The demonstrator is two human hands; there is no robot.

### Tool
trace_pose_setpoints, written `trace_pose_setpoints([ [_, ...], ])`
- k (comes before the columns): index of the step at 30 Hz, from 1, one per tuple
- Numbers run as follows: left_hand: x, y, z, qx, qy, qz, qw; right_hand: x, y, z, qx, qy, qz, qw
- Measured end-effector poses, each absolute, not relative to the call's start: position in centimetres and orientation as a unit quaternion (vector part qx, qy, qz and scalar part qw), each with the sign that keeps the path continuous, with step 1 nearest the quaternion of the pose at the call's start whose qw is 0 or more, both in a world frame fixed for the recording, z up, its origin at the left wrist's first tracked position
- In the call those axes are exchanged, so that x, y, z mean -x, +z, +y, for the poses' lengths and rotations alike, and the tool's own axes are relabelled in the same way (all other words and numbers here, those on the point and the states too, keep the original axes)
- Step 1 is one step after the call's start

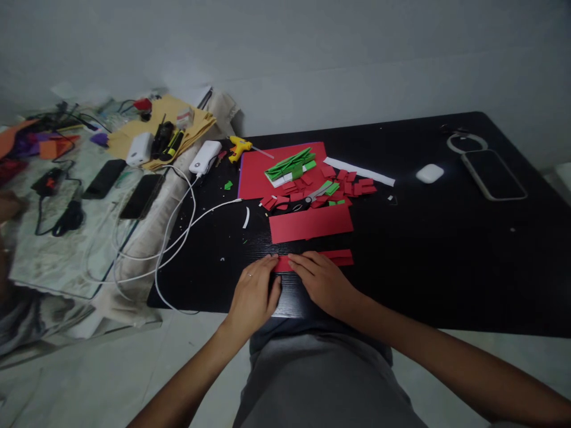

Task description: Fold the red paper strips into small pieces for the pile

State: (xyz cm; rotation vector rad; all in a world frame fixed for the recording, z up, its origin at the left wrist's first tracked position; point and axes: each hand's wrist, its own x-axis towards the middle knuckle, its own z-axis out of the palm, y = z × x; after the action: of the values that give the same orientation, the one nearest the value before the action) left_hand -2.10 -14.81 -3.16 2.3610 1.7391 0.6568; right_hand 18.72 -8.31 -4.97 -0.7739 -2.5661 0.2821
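Observation:
A narrow folded strip of red paper (pixel 341 257) lies near the front edge of the black table. My left hand (pixel 255 291) presses its fingertips on the strip's left end, with the fingers stretched out and the thumb apart. Just to the right, my right hand (pixel 323 282) rests its extended fingers on the same strip and covers part of it. Beyond the strip is a flat red paper rectangle (pixel 311 224). Scissors (pixel 307 201) lie among small red paper pieces (pixel 352 185). Folded green paper strips (pixel 292 164) sit on a red sheet (pixel 254 178).
A yellow glue gun (pixel 239 148) and a white power bank (pixel 206 157) stand at the back left, with white cables (pixel 195 220) looping over the edge. At right are a white earbud case (pixel 429 173) and a phone (pixel 493 173). A cluttered side table (pixel 49 261) adjoins on the left.

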Motion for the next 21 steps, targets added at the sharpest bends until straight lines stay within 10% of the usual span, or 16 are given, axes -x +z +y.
trace_pose_setpoints([
  [21,3.4,-4.0,-15.6,-0.767,0.245,0.593,0.012,-18.7,-4.4,-8.2,0.29,0.142,-0.925,0.203],
])
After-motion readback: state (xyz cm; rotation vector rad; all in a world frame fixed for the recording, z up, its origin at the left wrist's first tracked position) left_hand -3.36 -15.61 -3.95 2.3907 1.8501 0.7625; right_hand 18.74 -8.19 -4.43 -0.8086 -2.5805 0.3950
